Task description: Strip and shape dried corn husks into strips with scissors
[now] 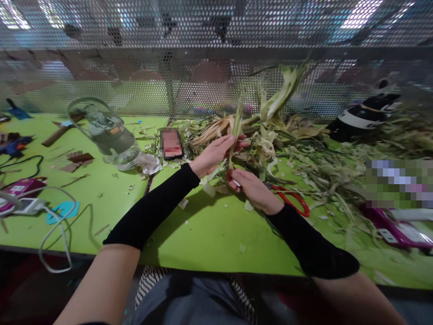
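A pale green corn husk (238, 118) stands nearly upright over the middle of the table, between my hands. My left hand (218, 153) is closed around its middle, with the fingertips on the far side. Lower down, my right hand (252, 187) pinches the bottom end; a small white spot shows at those fingers, too small to make out. Behind them lies a heap of dried and green husks (216, 128), with one large husk (282, 97) sticking up against the mesh. Red-handled scissors (299, 203) lie beside my right wrist, their blades mostly hidden.
A perforated metal screen (189, 67) borders the back of the green table (203, 234). On the left stand a large clear bottle (117, 140) and a white cable (69, 225). Husk scraps (321, 167), a black bottle (361, 117) and a purple power strip (399, 232) occupy the right.
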Demonstrator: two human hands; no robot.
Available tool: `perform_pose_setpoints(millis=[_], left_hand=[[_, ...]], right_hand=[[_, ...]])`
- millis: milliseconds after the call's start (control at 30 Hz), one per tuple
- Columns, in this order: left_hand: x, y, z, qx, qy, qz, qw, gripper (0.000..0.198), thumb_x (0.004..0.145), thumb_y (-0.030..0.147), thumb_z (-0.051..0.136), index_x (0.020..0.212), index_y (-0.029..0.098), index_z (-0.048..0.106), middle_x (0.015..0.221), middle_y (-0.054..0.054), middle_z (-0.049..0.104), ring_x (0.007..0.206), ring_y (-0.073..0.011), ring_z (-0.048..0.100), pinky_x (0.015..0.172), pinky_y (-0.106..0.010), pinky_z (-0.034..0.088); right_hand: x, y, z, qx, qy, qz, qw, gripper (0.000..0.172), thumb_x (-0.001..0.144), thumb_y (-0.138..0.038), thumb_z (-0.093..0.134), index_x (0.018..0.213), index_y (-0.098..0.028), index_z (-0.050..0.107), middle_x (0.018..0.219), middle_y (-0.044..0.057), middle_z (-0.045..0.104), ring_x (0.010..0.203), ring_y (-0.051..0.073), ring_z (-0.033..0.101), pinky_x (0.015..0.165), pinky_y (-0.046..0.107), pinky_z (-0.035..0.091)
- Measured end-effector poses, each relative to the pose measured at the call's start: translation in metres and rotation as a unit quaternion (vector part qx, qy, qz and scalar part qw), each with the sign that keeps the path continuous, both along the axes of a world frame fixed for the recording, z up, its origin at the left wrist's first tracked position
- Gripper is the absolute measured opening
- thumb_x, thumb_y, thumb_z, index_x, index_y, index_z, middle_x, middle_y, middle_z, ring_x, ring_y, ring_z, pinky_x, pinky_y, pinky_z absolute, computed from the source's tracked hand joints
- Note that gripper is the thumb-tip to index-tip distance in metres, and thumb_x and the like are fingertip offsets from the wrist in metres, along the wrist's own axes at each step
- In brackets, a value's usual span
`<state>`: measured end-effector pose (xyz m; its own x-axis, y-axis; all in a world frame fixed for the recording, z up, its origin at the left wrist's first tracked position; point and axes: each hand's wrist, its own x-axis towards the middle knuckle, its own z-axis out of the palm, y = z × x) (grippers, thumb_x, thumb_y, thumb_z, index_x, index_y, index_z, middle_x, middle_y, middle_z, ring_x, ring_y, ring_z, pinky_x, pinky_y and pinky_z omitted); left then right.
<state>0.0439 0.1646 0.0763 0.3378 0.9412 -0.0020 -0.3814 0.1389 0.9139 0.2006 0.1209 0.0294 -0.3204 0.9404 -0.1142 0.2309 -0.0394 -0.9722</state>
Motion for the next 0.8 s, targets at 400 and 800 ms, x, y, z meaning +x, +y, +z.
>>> perform_pose_setpoints(millis=[400, 800], left_hand=[[-0.0043, 0.0005, 0.0049, -0.083, -0.063, -0.063, 0.992, 0.035, 0.107, 0.028, 0.042, 0.104, 0.017, 0.076, 0.107, -0.008, 0.083, 0.109, -0.0200, 0.076, 0.095, -0.030, 0.058], [-0.0001, -0.0037, 0.0039, -0.013, -0.029, -0.025, 0.999, 0.029, 0.107, 0.025, 0.047, 0.109, 0.016, 0.074, 0.099, -0.007, 0.082, 0.114, -0.0191, 0.075, 0.104, -0.030, 0.052]], right_hand=[[0.0027, -0.0002, -0.0002, 0.050, -0.041, 0.004, 0.998, 0.065, 0.085, -0.087, 0.061, 0.075, -0.023, 0.056, 0.066, -0.001, 0.055, 0.061, 0.013, 0.043, 0.056, 0.029, 0.033], [0.0019, -0.0004, -0.0027, -0.003, -0.008, 0.029, 1.000, 0.052, 0.088, -0.073, 0.065, 0.078, -0.024, 0.053, 0.066, -0.003, 0.051, 0.060, 0.013, 0.039, 0.057, 0.029, 0.030]])
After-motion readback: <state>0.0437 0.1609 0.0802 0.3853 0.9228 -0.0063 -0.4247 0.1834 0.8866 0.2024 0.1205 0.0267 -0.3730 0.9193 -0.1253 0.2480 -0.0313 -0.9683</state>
